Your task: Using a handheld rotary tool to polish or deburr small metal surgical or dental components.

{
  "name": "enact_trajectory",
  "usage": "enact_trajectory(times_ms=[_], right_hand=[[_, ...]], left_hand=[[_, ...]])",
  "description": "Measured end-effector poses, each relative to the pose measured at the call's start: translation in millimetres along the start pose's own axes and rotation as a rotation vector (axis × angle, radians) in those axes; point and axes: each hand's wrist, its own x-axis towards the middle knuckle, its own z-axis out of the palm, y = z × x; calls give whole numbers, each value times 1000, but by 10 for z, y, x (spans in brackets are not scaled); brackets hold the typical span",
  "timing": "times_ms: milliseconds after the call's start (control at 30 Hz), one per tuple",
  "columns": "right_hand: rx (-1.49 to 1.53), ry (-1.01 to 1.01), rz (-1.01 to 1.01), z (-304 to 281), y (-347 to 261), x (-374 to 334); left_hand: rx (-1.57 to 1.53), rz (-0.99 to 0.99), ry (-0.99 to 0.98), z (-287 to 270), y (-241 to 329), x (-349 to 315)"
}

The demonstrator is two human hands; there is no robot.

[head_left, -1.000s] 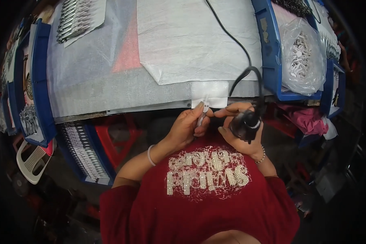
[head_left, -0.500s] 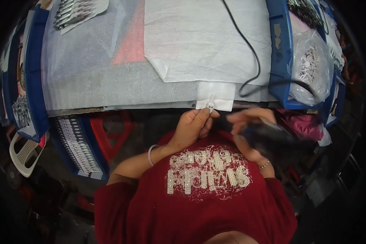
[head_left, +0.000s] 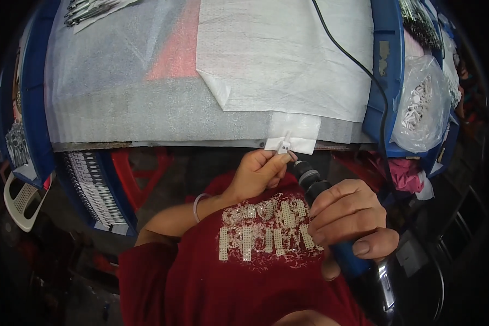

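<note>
My left hand [head_left: 259, 173] pinches a small white plastic part [head_left: 284, 146] with dark holes between thumb and fingers. The part lies at the table's front edge, over a white pad [head_left: 303, 128]. Wrapped around a black and blue electric screwdriver [head_left: 310, 180] is my right hand [head_left: 353, 214]. The tool slants up to the left, and its bit end reaches close beside the white part and my left fingertips. Whether the bit touches the part I cannot tell.
A white sheet [head_left: 282, 60] covers much of the table. A black cord [head_left: 343, 49] crosses it toward the right. Blue bins [head_left: 387, 81] flank both sides; a plastic bag [head_left: 421, 103] of small white parts sits at right. Metal pieces [head_left: 95, 10] lie far left.
My right hand has brought the screwdriver from the right to beside the white part, its bit end now near my left fingers. The cord has shifted right. My left hand keeps its pinch.
</note>
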Motion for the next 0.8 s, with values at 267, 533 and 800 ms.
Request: enact_trajectory(times_ms=[267, 533, 800], right_hand=[[25, 5, 16, 51, 106, 36], [-98, -145, 104, 9, 49, 144], [-104, -166, 122, 67, 116, 159]], left_hand=[[-37, -36, 45, -13, -21, 8], [-20, -35, 42, 20, 16, -6], [79, 39, 97, 22, -11, -14]])
